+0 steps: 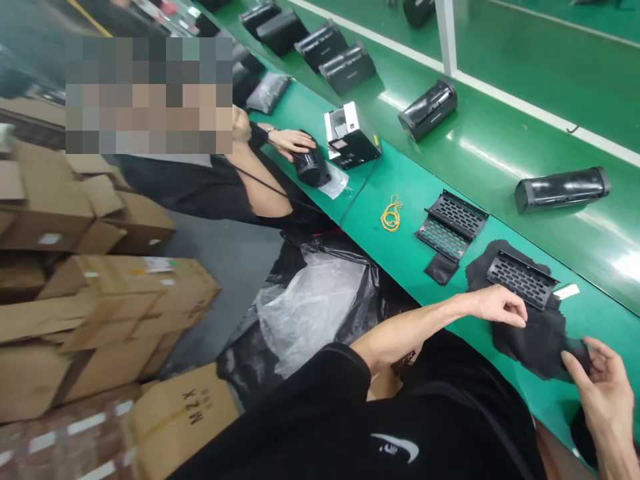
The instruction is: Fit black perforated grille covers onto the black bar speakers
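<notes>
A black cloth lies on the green bench in front of me with a black perforated grille resting on its far part. My left hand pinches the cloth's near-left edge, just below the grille. My right hand grips the cloth's lower right corner, fingers curled round the fabric. A small white tag sits at the grille's right end.
A second grille pair and yellow rubber bands lie further left. Black speaker bodies ride the green belt. A co-worker's hand holds a black cylinder beside a small box. Cardboard cartons and plastic bags fill the floor.
</notes>
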Tool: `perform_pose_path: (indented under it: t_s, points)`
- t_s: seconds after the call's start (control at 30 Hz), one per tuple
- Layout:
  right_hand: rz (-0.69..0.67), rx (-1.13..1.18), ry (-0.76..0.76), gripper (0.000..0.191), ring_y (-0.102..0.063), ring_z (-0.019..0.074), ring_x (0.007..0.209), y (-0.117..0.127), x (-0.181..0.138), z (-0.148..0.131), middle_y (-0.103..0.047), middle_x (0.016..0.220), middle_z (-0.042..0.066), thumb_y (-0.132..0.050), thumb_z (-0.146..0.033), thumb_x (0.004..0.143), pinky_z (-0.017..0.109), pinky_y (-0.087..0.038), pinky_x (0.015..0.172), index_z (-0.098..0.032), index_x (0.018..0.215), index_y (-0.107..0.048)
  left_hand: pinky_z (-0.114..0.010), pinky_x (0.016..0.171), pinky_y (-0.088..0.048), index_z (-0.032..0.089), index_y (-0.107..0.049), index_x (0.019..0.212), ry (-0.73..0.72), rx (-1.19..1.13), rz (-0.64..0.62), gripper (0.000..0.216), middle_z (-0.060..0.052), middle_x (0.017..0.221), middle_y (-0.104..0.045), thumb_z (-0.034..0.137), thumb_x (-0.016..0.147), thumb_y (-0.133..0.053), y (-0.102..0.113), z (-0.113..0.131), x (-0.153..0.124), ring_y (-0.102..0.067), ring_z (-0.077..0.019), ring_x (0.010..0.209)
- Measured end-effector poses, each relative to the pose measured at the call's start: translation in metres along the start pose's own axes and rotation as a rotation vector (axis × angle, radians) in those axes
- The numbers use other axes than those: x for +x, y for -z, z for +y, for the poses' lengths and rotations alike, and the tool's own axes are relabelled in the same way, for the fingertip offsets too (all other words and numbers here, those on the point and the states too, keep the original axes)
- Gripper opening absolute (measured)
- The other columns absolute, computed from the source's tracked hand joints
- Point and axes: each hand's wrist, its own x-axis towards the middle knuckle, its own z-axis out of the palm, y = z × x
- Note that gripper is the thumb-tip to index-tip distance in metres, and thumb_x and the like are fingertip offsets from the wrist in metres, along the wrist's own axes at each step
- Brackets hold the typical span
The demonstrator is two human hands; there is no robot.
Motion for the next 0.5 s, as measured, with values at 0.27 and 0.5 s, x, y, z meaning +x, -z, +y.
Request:
perform_pose_path:
  t_s: [0.27,0.5]
  points:
    - [-0.097,-0.346,0.066,0.063,-0.065,0.0306,0.077,-0.064,0.102,-0.007,-0.068,0.081,0.005,-0.073,-0.070,0.064,0.051,-0.052,0.086,-0.025,0.107,-0.059,-0.028,0.082,-0.048,0.023,-0.072,0.105,-0.047,0.895,0.305,0.017,-0.005,0.099,-0.076,0.038,0.102,-0.065,0.055,0.007,0.035,-0.067,-0.0193,0.096]
    - [-0.125,-0.573,0.105,0.068,-0.063,0.0367,0.096,-0.060,0.128,-0.001,-0.069,0.104,0.012,-0.063,-0.074,0.073,0.055,-0.047,0.092,-0.024,0.119,-0.060,-0.039,0.095,-0.052,0.024,-0.063,0.136,-0.013,1.072,0.440,0.039,-0.011,0.126,-0.067,0.041,0.102,-0.066,0.067,-0.004,0.034,-0.061,-0.0259,0.116]
